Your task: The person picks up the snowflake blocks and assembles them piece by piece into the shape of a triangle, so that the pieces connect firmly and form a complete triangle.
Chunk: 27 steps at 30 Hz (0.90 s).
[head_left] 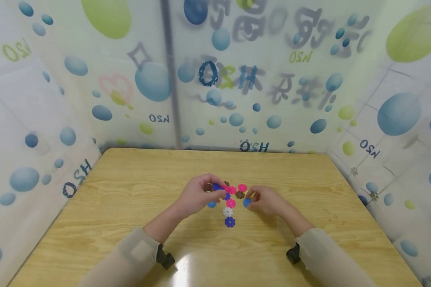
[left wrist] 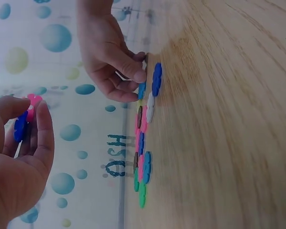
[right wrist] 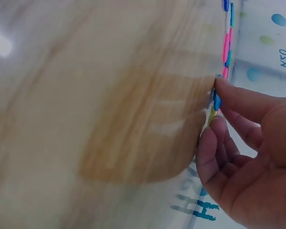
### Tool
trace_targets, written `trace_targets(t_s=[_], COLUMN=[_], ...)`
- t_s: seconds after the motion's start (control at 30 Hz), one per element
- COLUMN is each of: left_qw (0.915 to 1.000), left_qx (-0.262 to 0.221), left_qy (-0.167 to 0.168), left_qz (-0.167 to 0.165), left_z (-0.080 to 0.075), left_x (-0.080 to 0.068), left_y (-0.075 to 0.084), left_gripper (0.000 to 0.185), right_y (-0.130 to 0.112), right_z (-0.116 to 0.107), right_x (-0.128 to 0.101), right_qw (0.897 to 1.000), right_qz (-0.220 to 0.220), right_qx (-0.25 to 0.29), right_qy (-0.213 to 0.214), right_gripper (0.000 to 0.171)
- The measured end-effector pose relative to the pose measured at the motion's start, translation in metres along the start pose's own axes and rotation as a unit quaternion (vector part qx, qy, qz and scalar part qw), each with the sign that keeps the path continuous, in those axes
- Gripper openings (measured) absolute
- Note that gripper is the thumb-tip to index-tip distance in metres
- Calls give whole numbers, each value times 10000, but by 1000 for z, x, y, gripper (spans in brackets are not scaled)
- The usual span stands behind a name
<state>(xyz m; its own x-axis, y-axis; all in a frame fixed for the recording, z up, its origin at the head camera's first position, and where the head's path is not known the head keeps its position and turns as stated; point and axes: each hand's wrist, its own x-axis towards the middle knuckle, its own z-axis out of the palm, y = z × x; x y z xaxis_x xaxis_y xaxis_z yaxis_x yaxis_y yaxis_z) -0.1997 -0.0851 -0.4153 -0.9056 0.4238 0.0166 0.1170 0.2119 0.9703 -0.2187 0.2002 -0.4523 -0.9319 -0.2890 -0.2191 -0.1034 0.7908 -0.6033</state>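
Note:
My left hand (head_left: 197, 197) holds a dark blue snowflake disc (left wrist: 21, 126) and a pink snowflake disc (left wrist: 33, 101) between thumb and fingers, raised above the table. At the right side of a flat arrangement of notched discs, my right hand (head_left: 267, 200) pinches a light blue snowflake disc (head_left: 247, 203) down at the tabletop. A yellow disc (right wrist: 211, 114) shows by those fingertips. In the middle lie a pink disc (head_left: 231, 203), a white disc (head_left: 228, 212) and another dark blue disc (head_left: 230, 222) in a column. My left hand hides part of the arrangement in the head view.
The wooden table (head_left: 129, 239) reaches back to a patterned curtain (head_left: 201, 131) with blue and green spots. Similar sheets hang at both sides. More discs lie there, among them a brown disc (head_left: 240, 194) and a green disc (left wrist: 142, 195). Each wrist wears a dark strap.

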Motion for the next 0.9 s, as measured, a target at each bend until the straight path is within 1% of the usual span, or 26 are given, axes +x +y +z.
trace_targets(t_s=[0.1,0.23,0.3,0.37,0.43,0.47,0.53,0.63,0.73,0.8,0.9], left_qw=[9999,9997,9994,9990,9986,9984,9983,9985,9989,9989,9987], left_qx=[-73,-150,-207,-275,-346,-388,-413,-386,-297,-299,-348], left_qy=[65,161,232,311,369,383,385,326,265,231,216], left_qz=[58,130,143,142,140,150,170,204,246,280,305], left_z=[0,0,-1,-1,-2,-2,-2,-2,-1,0,2], left_x=[0,0,0,0,0,0,-1,-1,-2,-2,-3], left_y=[0,3,5,7,9,9,10,9,7,6,5], left_gripper=[20,18,17,15,14,14,13,14,13,13,13], right_y=[-2,-4,-5,-7,-9,-11,-15,-21,-27,-31,-36], right_z=[1,1,0,-3,-6,-7,-9,-11,-12,-11,-9], right_x=[-2,-8,-10,-14,-18,-20,-24,-27,-29,-31,-32], right_qw=[9999,9994,9981,9945,9871,9815,9692,9500,9353,9278,9202], right_qz=[-15,-122,-160,-219,-342,-415,-562,-623,-537,-467,-432], right_qx=[94,267,530,955,1504,1817,2365,3045,3491,3694,3885], right_qy=[42,185,274,365,437,426,391,283,228,216,204], right_gripper=[22,19,17,16,19,21,25,31,34,35,37])
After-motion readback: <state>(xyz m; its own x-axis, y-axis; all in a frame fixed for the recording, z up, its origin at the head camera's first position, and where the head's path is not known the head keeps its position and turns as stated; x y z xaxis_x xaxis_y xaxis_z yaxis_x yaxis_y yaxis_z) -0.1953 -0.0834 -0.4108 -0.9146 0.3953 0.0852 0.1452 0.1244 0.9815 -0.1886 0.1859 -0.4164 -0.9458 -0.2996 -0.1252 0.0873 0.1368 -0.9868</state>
